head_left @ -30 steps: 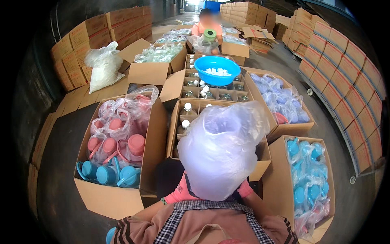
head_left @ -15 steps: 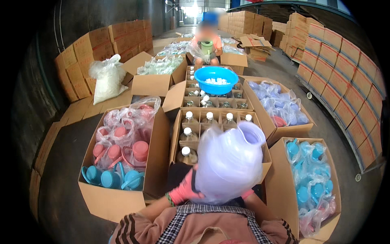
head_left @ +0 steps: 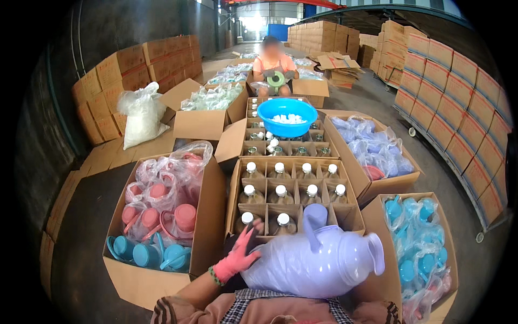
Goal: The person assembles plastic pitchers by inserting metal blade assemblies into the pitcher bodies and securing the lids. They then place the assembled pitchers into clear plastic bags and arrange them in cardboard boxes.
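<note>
White sack (head_left: 141, 117); box (head_left: 145, 278) of pink jugs (head_left: 185, 217) and blue jugs (head_left: 145, 256); left hand (head_left: 238, 254), fingers spread, near the lilac jug (head_left: 324, 264), which lies sideways, obstructing the bottle box (head_left: 349, 220) front; right hand hidden, grip untellable; stacked cartons (head_left: 453, 108).

jug (head_left: 340, 264) nearest, before divided ctn (head_left: 343, 213), capped bottles (head_left: 281, 195) in cells; L jug ctn (head_left: 148, 281); R jug ctn (head_left: 377, 235), another ctn (head_left: 387, 187) behind; 2nd bottle ctn (head_left: 290, 146) behind divided one, basin (head_left: 270, 125) w/ caps (head_left: 286, 118) on top
</note>
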{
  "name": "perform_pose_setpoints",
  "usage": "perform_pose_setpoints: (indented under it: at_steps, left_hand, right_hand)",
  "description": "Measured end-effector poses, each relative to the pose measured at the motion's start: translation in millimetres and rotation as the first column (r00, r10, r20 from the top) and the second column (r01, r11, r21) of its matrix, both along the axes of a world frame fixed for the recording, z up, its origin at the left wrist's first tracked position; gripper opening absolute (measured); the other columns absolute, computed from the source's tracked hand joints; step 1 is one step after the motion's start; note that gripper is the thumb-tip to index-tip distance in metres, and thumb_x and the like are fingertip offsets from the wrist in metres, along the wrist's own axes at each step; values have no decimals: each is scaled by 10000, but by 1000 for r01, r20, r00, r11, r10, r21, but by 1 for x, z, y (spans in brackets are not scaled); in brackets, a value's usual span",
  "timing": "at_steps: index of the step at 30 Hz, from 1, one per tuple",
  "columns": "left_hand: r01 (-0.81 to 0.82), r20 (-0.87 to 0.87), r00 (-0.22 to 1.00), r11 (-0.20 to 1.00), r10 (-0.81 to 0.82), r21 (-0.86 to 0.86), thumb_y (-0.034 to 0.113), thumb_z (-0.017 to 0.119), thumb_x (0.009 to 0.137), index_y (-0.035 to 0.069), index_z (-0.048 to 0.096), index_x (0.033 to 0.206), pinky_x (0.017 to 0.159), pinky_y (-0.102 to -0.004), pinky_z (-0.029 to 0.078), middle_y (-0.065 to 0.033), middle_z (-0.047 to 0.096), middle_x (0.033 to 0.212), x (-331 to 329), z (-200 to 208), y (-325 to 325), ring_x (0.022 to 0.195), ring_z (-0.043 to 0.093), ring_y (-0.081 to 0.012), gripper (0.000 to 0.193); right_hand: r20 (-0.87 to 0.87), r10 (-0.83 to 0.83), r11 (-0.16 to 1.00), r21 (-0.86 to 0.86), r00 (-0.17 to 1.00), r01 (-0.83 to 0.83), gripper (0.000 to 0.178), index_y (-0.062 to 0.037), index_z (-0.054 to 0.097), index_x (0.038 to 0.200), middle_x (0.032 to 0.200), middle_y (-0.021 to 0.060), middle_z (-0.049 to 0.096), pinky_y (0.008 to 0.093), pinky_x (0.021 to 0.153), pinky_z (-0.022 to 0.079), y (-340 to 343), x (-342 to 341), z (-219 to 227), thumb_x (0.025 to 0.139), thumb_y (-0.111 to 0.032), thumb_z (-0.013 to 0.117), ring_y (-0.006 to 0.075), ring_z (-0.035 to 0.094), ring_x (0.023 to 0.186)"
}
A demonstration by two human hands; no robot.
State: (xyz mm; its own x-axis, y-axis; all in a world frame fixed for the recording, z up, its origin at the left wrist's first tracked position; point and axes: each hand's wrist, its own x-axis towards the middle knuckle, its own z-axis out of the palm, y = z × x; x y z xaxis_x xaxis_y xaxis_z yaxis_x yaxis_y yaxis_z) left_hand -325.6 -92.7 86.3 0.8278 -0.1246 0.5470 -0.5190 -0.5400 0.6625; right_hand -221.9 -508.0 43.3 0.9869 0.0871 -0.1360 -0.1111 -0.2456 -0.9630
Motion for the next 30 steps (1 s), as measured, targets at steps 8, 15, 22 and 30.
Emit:
perform_pose_setpoints:
  at_steps: [8, 15, 22, 30]
  left_hand:
    - [228, -205, 964, 920, -168, 318, 464, 611, 648, 3, 271, 1256, 934, -425, 269, -224, 327, 1231, -19, -46, -9, 1099, 355, -370, 836]
    - [74, -427, 899, 995, -97, -68, 346, 597, 711, -4, 428, 1140, 913, -400, 329, -257, 419, 1148, -23, -69, 14, 1086, 388, -394, 578]
    - [-112, -644, 760, 994, 81, -6, 370, 571, 748, -18, 388, 1182, 909, -335, 331, -236, 393, 1189, -8, -54, -9, 1096, 407, -295, 611]
    - [-409, -670, 632, 568, -388, -715, 184, 628, 737, -26, 568, 925, 655, -209, 409, -23, 577, 816, -5, -55, -8, 724, 502, -82, 287]
  right_hand:
    - [167, 61, 994, 78, 984, -74, 454, -16, 466, 1122, 1065, 52, 501, 279, 865, 348, 8, 36, 142, 812, -347, 486, 161, 469, 990]
    - [-312, 777, 571, -15, 546, -821, 449, 0, 506, 1087, 1001, 63, 549, 266, 796, 401, 92, 45, 201, 791, -335, 543, 135, 504, 916]
    - [-497, 491, 470, -540, 715, -698, 617, -22, 602, 853, 798, 82, 577, 285, 664, 412, 119, 43, 173, 741, -607, 442, 131, 530, 748]
    - [-463, 553, 644, -289, 692, -708, 514, -10, 611, 817, 657, 38, 534, 276, 544, 380, 79, 29, 143, 717, -508, 532, 131, 466, 570]
